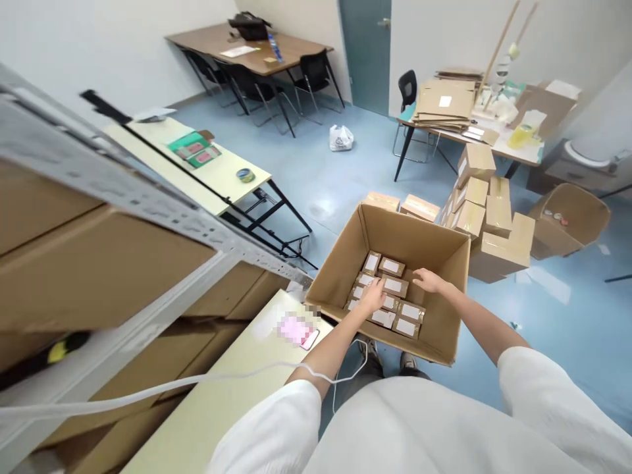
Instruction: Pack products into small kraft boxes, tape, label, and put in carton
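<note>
A large open cardboard carton [340, 253] stands in front of me, with several small brown boxes [394, 286] bearing white labels packed on its bottom. Over the left part of these boxes is my left hand [374, 296], palm down, its fingers stretched out onto or just above the box tops. My right hand [428, 281] reaches in over the carton's right side, beside the small boxes, fingers extended and holding nothing. Whether the left fingertips press on a box is hard to make out, and that hand hides part of the boxes beneath it.
A pale table [237, 368] with a phone [310, 340] and a white cable [247, 374] borders the carton's left. Metal shelving [148, 210] holds larger cartons. Stacked boxes [498, 230] stand beyond the carton's right rim, near another open carton [567, 224].
</note>
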`<state>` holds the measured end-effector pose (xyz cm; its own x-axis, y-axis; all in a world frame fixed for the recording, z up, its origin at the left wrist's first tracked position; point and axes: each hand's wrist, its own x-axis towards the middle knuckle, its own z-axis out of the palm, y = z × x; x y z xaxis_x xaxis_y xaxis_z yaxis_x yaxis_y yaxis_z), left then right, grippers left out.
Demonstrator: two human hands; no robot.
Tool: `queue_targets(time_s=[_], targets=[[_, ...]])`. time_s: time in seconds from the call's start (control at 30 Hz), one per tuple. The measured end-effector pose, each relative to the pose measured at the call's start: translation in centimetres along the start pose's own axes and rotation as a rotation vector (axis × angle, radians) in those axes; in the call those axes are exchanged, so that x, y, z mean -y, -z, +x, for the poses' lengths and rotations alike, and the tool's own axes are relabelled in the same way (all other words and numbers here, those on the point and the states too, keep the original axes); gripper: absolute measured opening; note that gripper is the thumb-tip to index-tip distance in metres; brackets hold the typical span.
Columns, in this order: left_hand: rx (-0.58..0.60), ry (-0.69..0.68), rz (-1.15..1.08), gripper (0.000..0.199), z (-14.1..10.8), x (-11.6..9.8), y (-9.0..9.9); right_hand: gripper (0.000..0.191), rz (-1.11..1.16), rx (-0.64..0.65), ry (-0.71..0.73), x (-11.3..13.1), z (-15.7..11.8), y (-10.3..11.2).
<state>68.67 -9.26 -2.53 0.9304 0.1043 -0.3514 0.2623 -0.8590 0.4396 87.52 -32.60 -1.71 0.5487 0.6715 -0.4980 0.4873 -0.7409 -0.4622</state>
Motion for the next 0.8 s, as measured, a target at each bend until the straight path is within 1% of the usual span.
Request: queue_targets(time_s=[0.1,0.2,0.3,0.4,0.5,0.63,0.7,0.8], targets=[[-0.084,0.066,-0.012,0.059,-2.5,-1.9,0.4,0.050,-0.022,-0.008,0.099,1.6,-1.8,1.2],[-0.154,0.121,-0.027,0.057,-4.9,-4.0,0.6,0.047,-0.002,-0.021,0.205,3.3,-3.9,1.4],[-0.226,0.153,-0.045,0.055,-7.8,-5.5,0.7,0.045,0.054,-0.039,0.299,5.5,-6.0,0.7],[-0.296,0.200,-0.081,0.055,-11.3,-5.9,0.9,0.041,0.102,-0.044,0.389,8.4,-7.5,-0.5],[-0.388,0.243,-0.125,0.055,-15.4,-5.1,1.1,0.038,0.135,-0.026,0.505,12.2,-8.2,-1.9],[-0.503,0.312,-0.163,0.056,-22.0,-2.7,0.7,0.037,0.135,0.033,0.659,18.6,-8.8,-4.6],[-0.530,0.368,-0.172,0.056,-25.7,-1.2,0.3,0.037,0.101,0.086,0.723,22.2,-9.2,-6.6],[-0.563,0.474,-0.188,0.056,-31.6,1.0,-0.7,0.036,0.056,0.153,0.798,27.7,-9.9,-10.7]])
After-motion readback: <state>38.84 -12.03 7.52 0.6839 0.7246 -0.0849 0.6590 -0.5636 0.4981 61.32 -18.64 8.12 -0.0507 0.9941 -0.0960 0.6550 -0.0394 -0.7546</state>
